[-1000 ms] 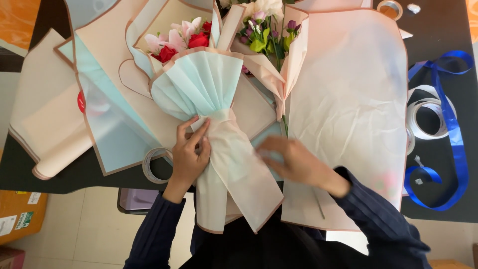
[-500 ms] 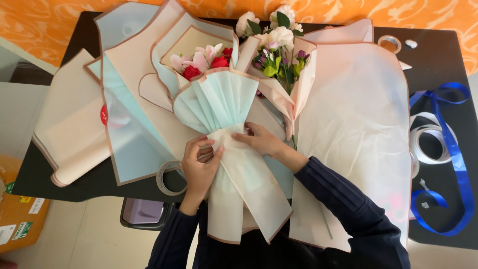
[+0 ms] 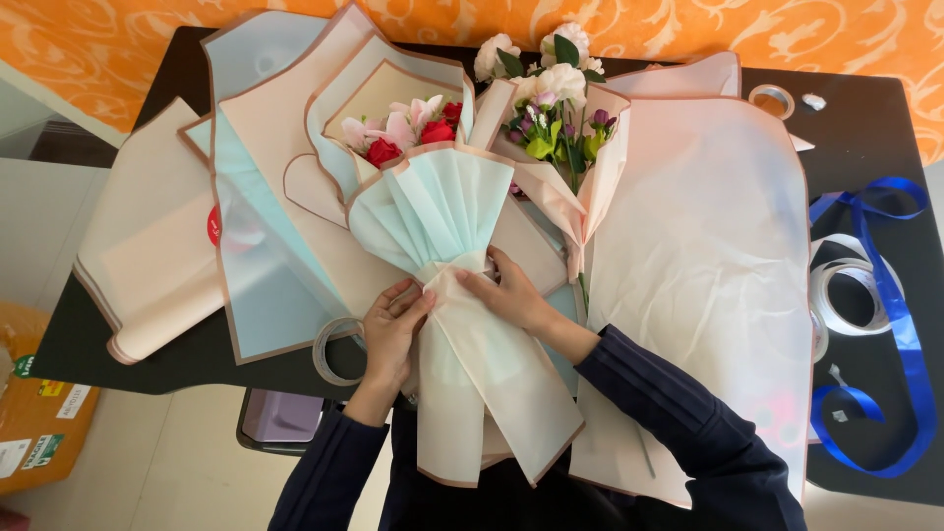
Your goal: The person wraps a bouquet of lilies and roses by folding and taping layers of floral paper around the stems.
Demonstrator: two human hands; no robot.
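A wrapped bouquet (image 3: 433, 211) of red and pink flowers lies on the black table (image 3: 157, 334), its pleated pale blue paper fanning upward and pink paper (image 3: 492, 383) hanging toward me. My left hand (image 3: 391, 329) clasps the gathered waist of the wrap from the left. From the right, my right hand (image 3: 511, 293) presses on the same waist, fingers spread over the paper. A second smaller bouquet (image 3: 556, 108) with white and purple flowers lies just to the right, touching the first.
Large pink and blue wrapping sheets (image 3: 708, 256) cover most of the table. A clear tape roll (image 3: 334, 349) sits by my left wrist. Blue ribbon (image 3: 890, 324) and white ribbon rolls (image 3: 846, 295) lie at the right edge. A cardboard box (image 3: 39, 423) stands on the floor, left.
My right hand has moved from the loose paper on the right up to the bouquet's gathered waist, joining my left hand. The view has shifted, showing more of the table's far side.
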